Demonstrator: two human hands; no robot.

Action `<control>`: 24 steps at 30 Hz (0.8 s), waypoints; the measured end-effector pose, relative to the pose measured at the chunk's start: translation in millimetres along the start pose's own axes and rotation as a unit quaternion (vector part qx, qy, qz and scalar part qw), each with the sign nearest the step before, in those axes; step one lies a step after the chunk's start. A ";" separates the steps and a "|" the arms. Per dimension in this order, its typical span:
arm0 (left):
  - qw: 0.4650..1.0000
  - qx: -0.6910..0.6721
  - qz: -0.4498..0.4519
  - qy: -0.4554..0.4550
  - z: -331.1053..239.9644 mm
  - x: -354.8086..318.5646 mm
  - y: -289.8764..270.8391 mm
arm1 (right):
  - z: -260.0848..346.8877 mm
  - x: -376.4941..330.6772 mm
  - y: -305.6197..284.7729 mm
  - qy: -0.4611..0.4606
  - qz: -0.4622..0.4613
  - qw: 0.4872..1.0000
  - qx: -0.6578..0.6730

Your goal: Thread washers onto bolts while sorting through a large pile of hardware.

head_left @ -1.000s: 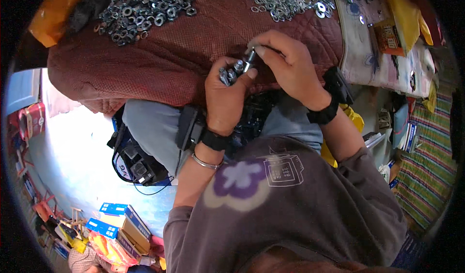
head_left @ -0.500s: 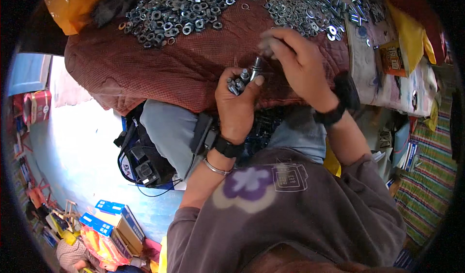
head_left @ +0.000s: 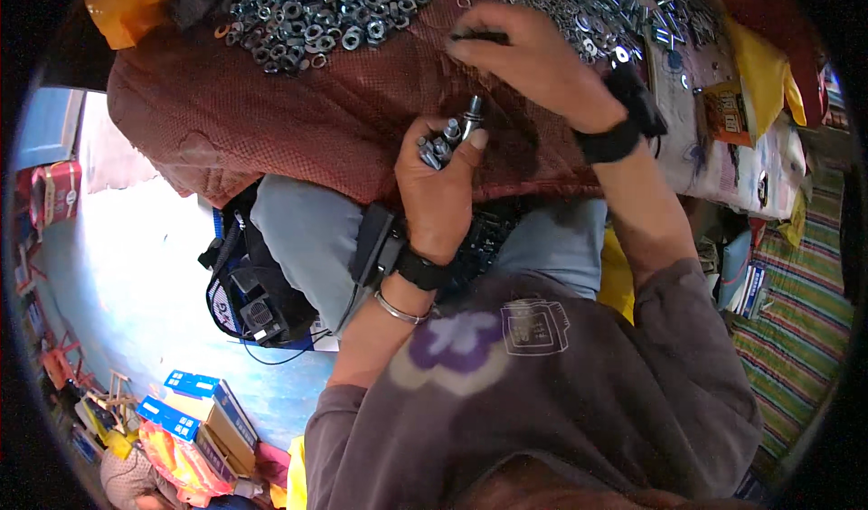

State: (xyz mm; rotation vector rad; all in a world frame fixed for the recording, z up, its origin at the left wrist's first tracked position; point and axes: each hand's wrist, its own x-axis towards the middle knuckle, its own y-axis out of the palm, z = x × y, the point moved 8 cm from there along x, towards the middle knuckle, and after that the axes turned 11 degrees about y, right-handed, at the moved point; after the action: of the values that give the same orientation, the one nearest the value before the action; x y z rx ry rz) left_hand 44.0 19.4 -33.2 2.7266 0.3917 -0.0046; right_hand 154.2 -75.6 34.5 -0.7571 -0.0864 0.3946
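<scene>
My left hand (head_left: 436,189) is closed around several metal bolts (head_left: 436,151), held upright above the near edge of the cloth. One bolt (head_left: 474,108) stands higher than the others between thumb and forefinger, with a ring-shaped collar, perhaps a washer, around it. Beyond and to the right, my right hand (head_left: 533,62) hovers over the cloth, apart from the bolts. Its thumb and forefinger curve with a dark gap between them, and I see nothing held there. A heap of hex nuts (head_left: 330,13) lies ahead to the left, and a pile of washers (head_left: 542,8) ahead to the right.
A reddish-brown quilted cloth (head_left: 271,117) covers the work surface. Loose metal pins or bolts (head_left: 669,26) lie at the far right, near an orange packet (head_left: 726,112) and yellow plastic (head_left: 764,67). A black bag (head_left: 258,302) stands left of my legs; cardboard boxes (head_left: 212,420) sit lower left.
My right hand has moved up and left, away from the tall bolt, toward the nuts. My left hand still holds the bolts in nearly the same place. The whole view has shifted slightly.
</scene>
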 end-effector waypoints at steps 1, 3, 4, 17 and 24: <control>1.000 0.026 0.005 0.010 -2.6 0.4 -2.0 | 4.7 -10.8 -0.4 0.026 0.054 0.998 0.034; 0.999 0.027 0.008 0.014 -1.5 0.6 -3.5 | 6.4 -29.5 -1.7 0.043 0.097 0.994 0.027; 0.999 0.029 0.015 0.021 -1.6 1.0 -1.9 | 3.8 -36.7 1.0 0.057 0.136 0.989 0.022; 0.991 0.095 0.067 0.070 -12.1 -5.9 3.4 | -0.6 -57.8 8.5 0.078 0.165 0.981 -0.072; 0.989 0.113 0.087 0.034 -5.4 -6.3 2.3 | 11.6 -65.2 2.1 -0.019 0.075 0.988 0.134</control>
State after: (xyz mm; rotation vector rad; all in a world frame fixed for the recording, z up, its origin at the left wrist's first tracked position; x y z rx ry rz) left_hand 38.2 17.6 -27.0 2.9818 0.1805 0.0961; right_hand 90.9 -91.4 45.7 -0.4928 -0.0108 0.5526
